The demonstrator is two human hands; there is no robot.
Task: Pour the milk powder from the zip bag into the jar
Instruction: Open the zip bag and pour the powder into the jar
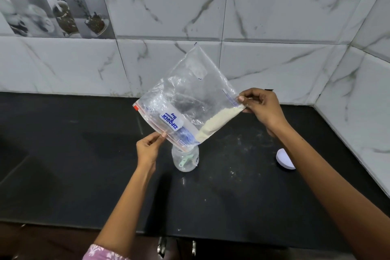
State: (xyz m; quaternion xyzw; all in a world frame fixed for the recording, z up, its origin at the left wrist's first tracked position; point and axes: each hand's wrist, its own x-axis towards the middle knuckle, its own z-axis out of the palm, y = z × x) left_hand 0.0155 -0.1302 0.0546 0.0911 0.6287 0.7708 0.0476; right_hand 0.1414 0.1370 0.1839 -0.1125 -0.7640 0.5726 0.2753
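Two hands are on the zip bag (185,95) right now, holding it up tilted like a diamond over the black counter (63,164). Her left hand (147,150) pinches the zipper edge between thumb and fingers, low down and close to her body. Her right hand (259,107) pinches the opposite corner, higher up and further out to the side, fingers curled round the plastic.

Inside, the milk powder (217,122) sits in a sloping strip along the lower edge, running from just under the right hand's grip down toward the mouth corner beside the left hand. That mouth corner hangs right over the jar (185,160), which stands on the counter just past the left hand (clear one, with a pale green scoop (184,161) inside, and I can't really tell how much powder is in there).

Beyond the right wrist, partly hidden by that forearm, a white lid (283,159) lies on the counter. Some powder specks (240,148) dust the surface between the jar and the lid. Marble-look tiles (274,17) cover the wall behind.
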